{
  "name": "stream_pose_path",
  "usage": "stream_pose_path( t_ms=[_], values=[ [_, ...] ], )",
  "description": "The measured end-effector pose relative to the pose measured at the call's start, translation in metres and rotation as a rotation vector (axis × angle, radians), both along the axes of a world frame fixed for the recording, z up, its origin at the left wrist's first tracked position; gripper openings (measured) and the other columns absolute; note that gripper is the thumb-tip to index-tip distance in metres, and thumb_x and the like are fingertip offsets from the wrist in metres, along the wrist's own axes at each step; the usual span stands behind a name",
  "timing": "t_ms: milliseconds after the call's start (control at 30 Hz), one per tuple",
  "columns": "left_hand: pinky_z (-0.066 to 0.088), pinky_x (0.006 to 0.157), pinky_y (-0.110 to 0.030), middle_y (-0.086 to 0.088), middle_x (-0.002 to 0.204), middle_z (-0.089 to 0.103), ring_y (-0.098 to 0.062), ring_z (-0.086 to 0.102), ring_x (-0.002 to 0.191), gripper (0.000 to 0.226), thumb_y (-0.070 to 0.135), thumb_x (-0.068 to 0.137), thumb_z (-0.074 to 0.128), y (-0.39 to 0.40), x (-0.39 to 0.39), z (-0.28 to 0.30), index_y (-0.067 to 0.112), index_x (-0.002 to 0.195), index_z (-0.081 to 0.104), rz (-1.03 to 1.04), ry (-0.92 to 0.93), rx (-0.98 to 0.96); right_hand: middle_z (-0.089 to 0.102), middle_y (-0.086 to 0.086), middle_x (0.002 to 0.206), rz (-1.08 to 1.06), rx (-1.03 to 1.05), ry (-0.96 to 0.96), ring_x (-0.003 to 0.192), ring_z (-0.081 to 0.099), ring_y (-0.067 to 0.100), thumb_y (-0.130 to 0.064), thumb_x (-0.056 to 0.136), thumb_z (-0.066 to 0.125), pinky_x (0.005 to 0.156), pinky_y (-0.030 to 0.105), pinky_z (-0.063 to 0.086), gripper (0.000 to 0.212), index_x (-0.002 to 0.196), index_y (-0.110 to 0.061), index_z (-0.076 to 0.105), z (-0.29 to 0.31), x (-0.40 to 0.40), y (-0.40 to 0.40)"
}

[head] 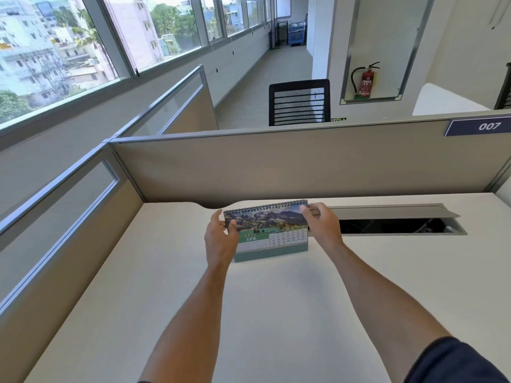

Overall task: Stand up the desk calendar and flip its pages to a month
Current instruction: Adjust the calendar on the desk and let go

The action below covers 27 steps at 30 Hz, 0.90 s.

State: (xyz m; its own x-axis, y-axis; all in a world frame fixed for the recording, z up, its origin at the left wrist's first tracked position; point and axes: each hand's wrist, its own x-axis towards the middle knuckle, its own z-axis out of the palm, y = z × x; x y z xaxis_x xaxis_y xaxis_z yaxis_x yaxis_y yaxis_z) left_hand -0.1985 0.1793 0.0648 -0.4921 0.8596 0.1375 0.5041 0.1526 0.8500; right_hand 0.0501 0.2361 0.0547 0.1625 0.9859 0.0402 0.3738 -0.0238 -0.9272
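Calendar (269,230) upright on desk (166,299), between 2 hands, JUNE page facing camera, spiral binding on top. Left hand (219,239) at calendar's left edge: thumb on page front, fingers (215,218) spread behind edge; firm clamp cannot be confirmed. Right hand (322,222) at top right corner: thumb and fingers pinched on corner near binding. Open cable tray (392,217) just beyond right fingers.

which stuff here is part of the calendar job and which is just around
Part of the job:
desk calendar, standing, showing June
left hand at its left edge
right hand at its top right corner

Just around:
open cable tray in the desk
office chair
fire extinguisher
007 sign
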Motion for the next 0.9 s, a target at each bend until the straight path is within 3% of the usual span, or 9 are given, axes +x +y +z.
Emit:
stream_pose_path(
  t_ms=[133,200,233,300,500,567,667,767,900],
  values=[
    [0.045,0.080,-0.033,-0.010,0.113,0.071,-0.025,0.065,0.098,0.036,0.040,0.105,0.041,0.019,-0.009,-0.002,0.020,0.131,0.057,-0.021,-0.108,-0.093,0.052,-0.004,0.074,-0.026,-0.118,0.123,0.071,0.050,0.017,-0.064,0.097,0.052,0.061,0.032,0.036,0.051,0.076,-0.018,0.051,0.009,-0.007,0.012],
    [0.051,0.085,-0.039,-0.011,0.115,0.070,-0.028,0.064,0.101,0.041,0.042,0.107,0.032,0.029,-0.013,-0.002,0.019,0.122,0.062,-0.034,-0.168,-0.131,0.054,0.010,0.082,-0.026,-0.158,0.148,0.078,0.052,0.027,-0.063,0.100,0.047,0.070,0.039,0.041,0.057,0.084,-0.009,0.058,0.012,-0.009,0.019],
    [0.053,0.089,-0.043,-0.012,0.113,0.070,-0.031,0.064,0.103,0.043,0.043,0.107,0.030,0.034,-0.014,-0.001,0.017,0.117,0.063,-0.025,-0.190,-0.151,0.061,0.014,0.093,-0.025,-0.173,0.136,0.087,0.056,0.031,-0.062,0.102,0.045,0.079,0.041,0.045,0.061,0.100,-0.004,0.066,0.013,-0.010,0.023],
    [0.053,0.094,-0.048,-0.014,0.109,0.071,-0.036,0.064,0.105,0.047,0.046,0.106,0.029,0.040,-0.016,0.000,0.014,0.108,0.063,0.001,-0.220,-0.192,0.064,0.006,0.107,-0.031,-0.199,0.079,0.098,0.056,0.026,-0.061,0.103,0.042,0.088,0.040,0.045,0.060,0.119,-0.010,0.069,0.014,-0.012,0.026],
    [0.052,0.090,-0.043,-0.012,0.106,0.072,-0.027,0.064,0.093,0.043,0.049,0.104,0.033,0.043,-0.015,-0.001,0.018,0.105,0.063,0.048,-0.306,-0.254,0.069,0.006,0.095,-0.067,-0.221,-0.041,0.092,0.062,0.029,-0.051,0.100,0.046,0.075,0.039,0.044,0.038,0.089,-0.021,0.066,0.014,-0.017,0.030],
    [0.051,0.084,-0.040,-0.013,0.106,0.072,-0.024,0.062,0.088,0.044,0.048,0.104,0.033,0.043,-0.016,0.000,0.016,0.108,0.064,0.043,-0.326,-0.265,0.071,0.008,0.098,-0.064,-0.216,-0.022,0.093,0.063,0.029,-0.047,0.099,0.047,0.080,0.041,0.049,0.036,0.088,-0.019,0.066,0.014,-0.017,0.030],
    [0.051,0.085,-0.042,-0.014,0.107,0.072,-0.029,0.065,0.098,0.043,0.046,0.104,0.035,0.042,-0.018,0.002,0.015,0.108,0.064,0.041,-0.337,-0.284,0.071,0.006,0.104,-0.043,-0.214,-0.019,0.096,0.062,0.027,-0.049,0.099,0.047,0.087,0.042,0.052,0.031,0.091,-0.026,0.066,0.014,-0.013,0.031],
    [0.050,0.087,-0.041,-0.015,0.109,0.070,-0.031,0.062,0.098,0.040,0.044,0.104,0.033,0.033,-0.015,0.006,0.016,0.104,0.062,0.070,-0.198,-0.257,0.070,0.000,0.097,-0.044,-0.185,-0.211,0.090,0.061,0.024,-0.061,0.100,0.038,0.084,0.040,0.050,0.042,0.092,-0.030,0.065,0.012,-0.011,0.027],
    [0.044,0.095,-0.044,-0.013,0.137,0.057,-0.034,0.056,0.118,0.043,0.039,0.105,0.032,0.014,-0.008,0.008,0.020,0.138,0.052,0.102,0.127,-0.163,0.073,0.004,0.107,-0.130,0.070,-0.426,0.099,0.064,0.026,-0.055,0.102,0.043,0.087,0.041,0.052,0.044,0.106,-0.024,0.074,0.010,-0.006,0.015]
  ],
)
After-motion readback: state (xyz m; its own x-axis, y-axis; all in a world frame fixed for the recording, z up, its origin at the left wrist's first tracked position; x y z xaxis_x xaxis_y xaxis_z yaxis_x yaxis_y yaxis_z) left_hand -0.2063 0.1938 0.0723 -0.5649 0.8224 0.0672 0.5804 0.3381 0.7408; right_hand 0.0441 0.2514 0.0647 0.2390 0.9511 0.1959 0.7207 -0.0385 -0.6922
